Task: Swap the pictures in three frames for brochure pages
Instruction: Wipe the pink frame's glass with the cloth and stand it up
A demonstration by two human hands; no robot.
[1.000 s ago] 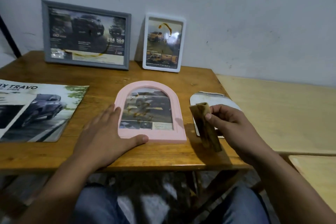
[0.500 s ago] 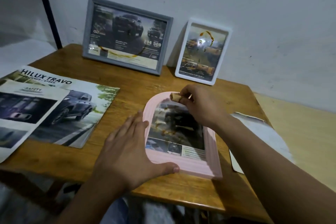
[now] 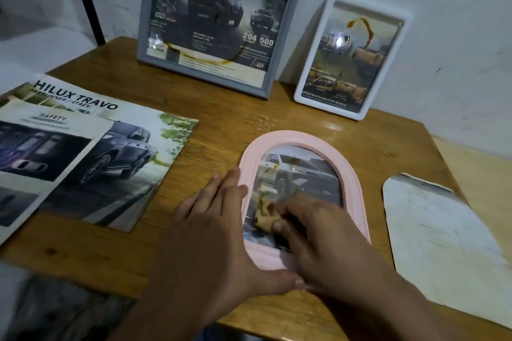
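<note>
A pink arched frame (image 3: pixel 352 183) lies flat on the wooden table (image 3: pixel 227 130) with a truck brochure page behind its glass. My left hand (image 3: pixel 219 230) lies flat against the frame's left edge, thumb along its near edge. My right hand (image 3: pixel 313 235) pinches a small brown crumpled wad (image 3: pixel 264 217) and presses it on the glass at the lower left. A grey frame (image 3: pixel 219 22) and a white frame (image 3: pixel 352 58) lean on the wall at the back, both showing brochure pages.
An open car brochure (image 3: pixel 91 152) with a loose page on top covers the table's left side. A cut-out arched paper (image 3: pixel 440 232) lies face down at the right. A lighter wooden surface (image 3: pixel 482 174) adjoins the table's right edge.
My right hand has carried the brown wad from beside the frame to its top, then down to the lower glass. The view has moved closer and shifted left.
</note>
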